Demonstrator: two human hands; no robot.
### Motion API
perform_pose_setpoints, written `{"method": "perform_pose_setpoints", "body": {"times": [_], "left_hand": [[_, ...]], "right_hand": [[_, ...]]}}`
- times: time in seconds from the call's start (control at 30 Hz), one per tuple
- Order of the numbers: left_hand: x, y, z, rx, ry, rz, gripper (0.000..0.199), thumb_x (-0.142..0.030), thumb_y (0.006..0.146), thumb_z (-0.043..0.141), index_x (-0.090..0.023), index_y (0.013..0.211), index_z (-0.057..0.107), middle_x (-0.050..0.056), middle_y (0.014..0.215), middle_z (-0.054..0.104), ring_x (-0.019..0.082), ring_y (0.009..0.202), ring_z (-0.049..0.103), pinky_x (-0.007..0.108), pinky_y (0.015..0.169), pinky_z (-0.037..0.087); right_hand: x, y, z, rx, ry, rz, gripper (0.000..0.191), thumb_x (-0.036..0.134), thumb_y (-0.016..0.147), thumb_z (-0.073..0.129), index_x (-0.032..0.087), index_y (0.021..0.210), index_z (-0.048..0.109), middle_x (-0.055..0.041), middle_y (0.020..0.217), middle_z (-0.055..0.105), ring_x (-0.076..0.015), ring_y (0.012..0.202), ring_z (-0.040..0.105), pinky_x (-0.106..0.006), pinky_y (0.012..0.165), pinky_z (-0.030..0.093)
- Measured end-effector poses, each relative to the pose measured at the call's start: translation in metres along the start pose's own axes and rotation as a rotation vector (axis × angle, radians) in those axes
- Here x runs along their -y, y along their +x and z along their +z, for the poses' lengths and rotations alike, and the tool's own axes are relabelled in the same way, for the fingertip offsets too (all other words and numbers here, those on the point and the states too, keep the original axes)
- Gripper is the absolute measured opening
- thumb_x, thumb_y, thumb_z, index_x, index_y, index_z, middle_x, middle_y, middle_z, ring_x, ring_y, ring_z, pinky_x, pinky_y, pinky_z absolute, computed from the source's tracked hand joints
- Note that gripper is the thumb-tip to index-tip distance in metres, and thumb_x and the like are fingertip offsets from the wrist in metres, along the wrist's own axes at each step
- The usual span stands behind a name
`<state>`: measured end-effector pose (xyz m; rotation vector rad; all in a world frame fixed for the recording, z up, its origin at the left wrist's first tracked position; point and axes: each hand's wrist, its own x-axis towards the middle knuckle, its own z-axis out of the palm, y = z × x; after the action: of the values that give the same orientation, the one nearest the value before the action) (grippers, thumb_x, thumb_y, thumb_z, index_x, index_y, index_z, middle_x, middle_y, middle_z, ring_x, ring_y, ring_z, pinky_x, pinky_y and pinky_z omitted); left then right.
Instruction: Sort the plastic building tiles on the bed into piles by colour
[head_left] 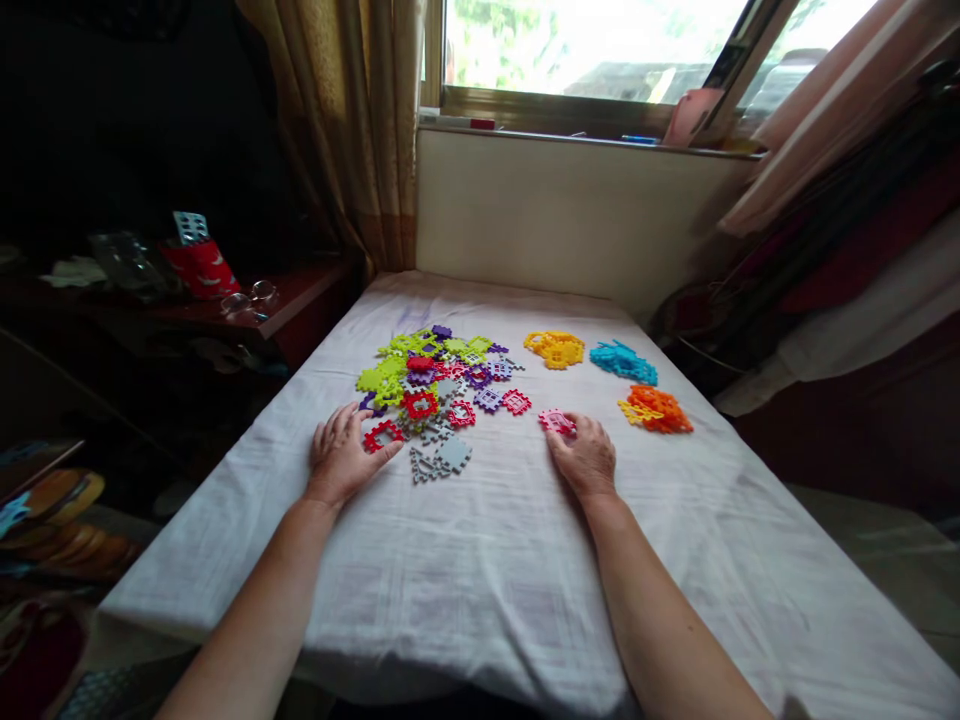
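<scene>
A mixed pile of flat plastic interlocking tiles with notched edges lies on the cloth: lime green tiles (pixel 386 380), purple tiles (pixel 487 400), red tiles (pixel 420 404) and grey tiles (pixel 454 453). At the pile's left edge is my left hand (pixel 343 455), fingers apart, beside a red square-frame tile (pixel 382 436). To the right of the pile, my right hand (pixel 585 455) has its fingertips closed on a pink tile (pixel 553 421), partly hidden by them. Beyond that hand lie separate heaps of yellow tiles (pixel 555 349), blue tiles (pixel 624 362) and orange tiles (pixel 660 408).
A pale cloth (pixel 465 580) covers the table. To the left stands a dark red desk (pixel 300 300) with a red cup (pixel 201 268) and glasses (pixel 251 298). Behind are a curtain (pixel 367 130) and a window ledge (pixel 570 138). Clothes (pixel 870 300) hang at right.
</scene>
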<state>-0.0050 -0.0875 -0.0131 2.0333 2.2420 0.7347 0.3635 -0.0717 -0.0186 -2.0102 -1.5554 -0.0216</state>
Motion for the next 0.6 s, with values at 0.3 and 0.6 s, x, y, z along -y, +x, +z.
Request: {"method": "perform_pose_setpoints", "body": {"times": [0.3, 0.6], "left_hand": [[0.013, -0.003, 0.006, -0.043, 0.001, 0.058, 0.046, -0.058, 0.073, 0.067, -0.025, 0.104, 0.066, 0.013, 0.143, 0.053, 0.035, 0.135, 0.045, 0.054, 0.111, 0.032], [-0.033, -0.002, 0.01, -0.204, -0.167, 0.546, 0.055, -0.056, 0.086, 0.059, -0.026, 0.132, 0.055, 0.009, 0.124, 0.068, 0.026, 0.115, 0.061, 0.045, 0.109, 0.04]], "right_hand": [[-0.005, -0.003, 0.006, 0.007, -0.008, 0.042, 0.037, 0.035, 0.083, 0.063, 0.02, 0.116, 0.067, -0.0131, 0.115, 0.066, -0.0282, 0.104, 0.056, -0.04, 0.089, 0.039], [0.008, -0.006, -0.001, -0.062, 0.32, -0.161, 0.026, 0.033, 0.088, 0.051, 0.02, 0.095, 0.072, -0.01, 0.101, 0.073, -0.0229, 0.095, 0.063, -0.038, 0.091, 0.046]]}}
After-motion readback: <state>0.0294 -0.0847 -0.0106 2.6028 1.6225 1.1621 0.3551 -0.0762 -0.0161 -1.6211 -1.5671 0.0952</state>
